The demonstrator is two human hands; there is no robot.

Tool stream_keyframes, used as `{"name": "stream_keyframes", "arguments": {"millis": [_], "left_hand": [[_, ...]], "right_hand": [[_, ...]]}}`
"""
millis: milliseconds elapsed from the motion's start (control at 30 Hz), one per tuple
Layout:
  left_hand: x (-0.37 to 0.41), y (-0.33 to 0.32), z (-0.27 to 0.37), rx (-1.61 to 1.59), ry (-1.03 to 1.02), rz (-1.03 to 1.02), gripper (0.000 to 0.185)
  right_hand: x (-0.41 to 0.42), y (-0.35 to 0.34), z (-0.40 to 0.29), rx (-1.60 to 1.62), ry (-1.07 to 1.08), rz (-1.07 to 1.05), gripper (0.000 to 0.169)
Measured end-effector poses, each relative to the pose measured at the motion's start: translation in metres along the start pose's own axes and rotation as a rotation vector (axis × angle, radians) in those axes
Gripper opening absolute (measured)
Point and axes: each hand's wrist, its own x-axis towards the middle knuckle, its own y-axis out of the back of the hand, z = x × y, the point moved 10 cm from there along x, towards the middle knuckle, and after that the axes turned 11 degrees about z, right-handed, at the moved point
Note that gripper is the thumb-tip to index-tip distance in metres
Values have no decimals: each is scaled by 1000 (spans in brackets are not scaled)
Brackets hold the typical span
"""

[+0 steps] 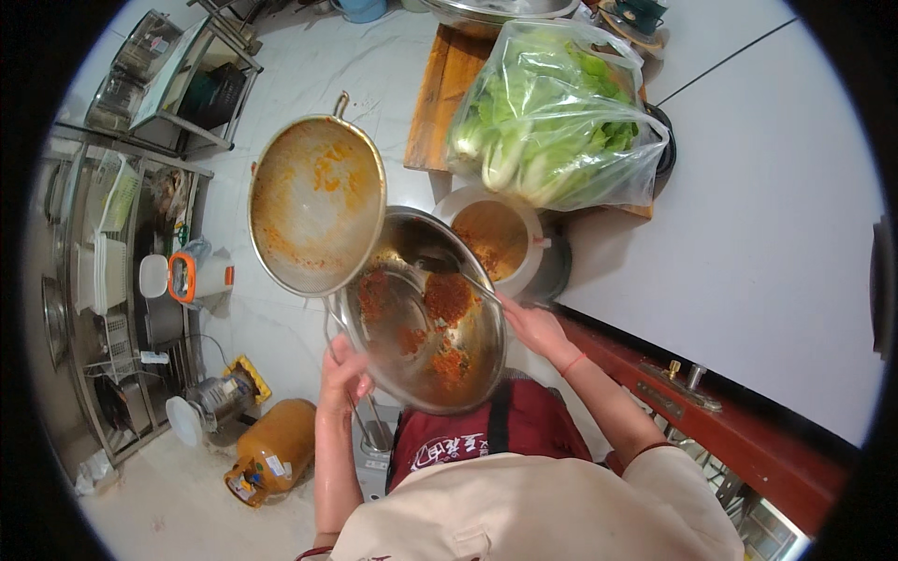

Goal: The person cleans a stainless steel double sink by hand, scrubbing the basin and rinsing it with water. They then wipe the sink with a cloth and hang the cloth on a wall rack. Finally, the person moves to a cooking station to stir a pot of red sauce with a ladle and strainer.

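My left hand (344,368) is closed around the wire handle of a large round mesh strainer (316,210), whose mesh carries orange-red residue. Partly under the strainer is a tilted stainless steel bowl (414,389) with clumps of red chili-like paste (449,298) inside. At the bowl's right rim, my right hand (537,329) grips the thin metal handle of a utensil (480,286) reaching into the bowl. The utensil's head is not distinct among the paste. What supports the bowl is hidden. Just beyond the bowl stands a white bucket (449,203) with red-brown contents.
A plastic bag of leafy greens (547,119) rests on a wooden stool (428,140). To the right runs a white tabletop (736,245) with a red-brown edge. An orange gas cylinder (277,449) lies on the floor at left, near metal shelving (140,280).
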Motion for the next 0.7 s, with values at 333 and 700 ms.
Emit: {"name": "stream_keyframes", "arguments": {"millis": [333,700], "left_hand": [[-17,18,39,-52,-109,-6,34],[-11,18,13,30,-52,-56,23]], "right_hand": [[-95,-10,-31,451,52,-266,46],[-107,-12,-139,1219,-520,-921,55]]}}
